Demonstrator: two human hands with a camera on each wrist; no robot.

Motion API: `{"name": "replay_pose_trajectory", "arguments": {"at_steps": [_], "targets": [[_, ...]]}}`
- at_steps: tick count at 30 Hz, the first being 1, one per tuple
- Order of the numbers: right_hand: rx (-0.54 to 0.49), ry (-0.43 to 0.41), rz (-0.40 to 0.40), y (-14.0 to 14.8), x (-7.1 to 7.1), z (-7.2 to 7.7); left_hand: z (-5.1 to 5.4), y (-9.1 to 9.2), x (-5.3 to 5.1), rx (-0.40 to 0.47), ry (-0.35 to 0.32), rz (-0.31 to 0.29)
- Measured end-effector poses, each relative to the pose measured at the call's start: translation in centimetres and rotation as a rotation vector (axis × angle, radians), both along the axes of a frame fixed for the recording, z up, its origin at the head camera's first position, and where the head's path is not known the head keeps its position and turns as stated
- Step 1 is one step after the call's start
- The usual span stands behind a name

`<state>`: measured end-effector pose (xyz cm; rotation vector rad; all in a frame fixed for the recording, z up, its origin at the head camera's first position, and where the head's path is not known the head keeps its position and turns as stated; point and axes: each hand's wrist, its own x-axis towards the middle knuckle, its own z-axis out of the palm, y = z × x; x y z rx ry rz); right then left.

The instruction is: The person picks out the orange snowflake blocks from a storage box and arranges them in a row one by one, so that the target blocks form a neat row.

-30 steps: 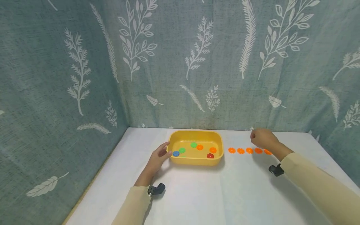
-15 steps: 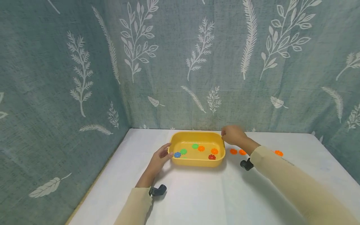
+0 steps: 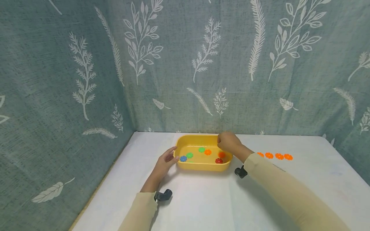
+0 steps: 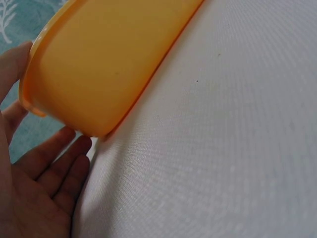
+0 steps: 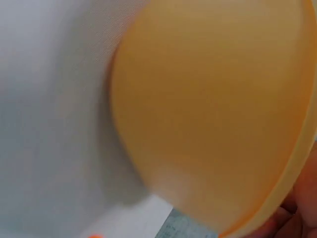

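A yellow plastic tray stands on the white tabletop. Flat flower-shaped pieces lie inside: a blue flower, two green flowers, two orange flowers and a red flower; a sliver of green shows by the front wall. At the tray's left end rests my left hand, its thumb and relaxed fingers touching the rim and outer wall. Over the back right corner my right hand dips inward, knuckles up. Some bent fingers show behind the rim in the right wrist view; the fingertips and anything between them are hidden.
Right of the tray runs a row of orange flowers, partly covered by the right forearm. A patterned green-grey curtain hangs behind the table and along its left side. Each wrist carries a small black camera.
My right hand has travelled left, from above the row of orange flowers to the tray's back right corner. The left hand stays at the tray's left end.
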<state>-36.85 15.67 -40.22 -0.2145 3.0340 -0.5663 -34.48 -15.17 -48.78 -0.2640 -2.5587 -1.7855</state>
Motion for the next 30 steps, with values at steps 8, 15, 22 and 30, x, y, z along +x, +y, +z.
{"name": "replay_pose_trajectory", "arguments": {"at_steps": [8,15,22,30], "targets": [[-0.037,-0.048,0.025,-2.0,-0.4,-0.9,-0.1,-0.1,-0.2,0.017,0.004,-0.011],[-0.005,-0.008,0.050,-3.0,-0.8,-2.1,-0.4,-0.2,-0.3,0.022,0.013,-0.018],[0.004,-0.005,0.013,-3.3,-1.2,-3.1,-0.2,-0.1,-0.3,0.011,0.026,-0.023],[0.024,-0.041,0.018,-3.4,-1.5,-3.8,-0.3,-0.3,-0.2,0.008,0.029,-0.028]]}}
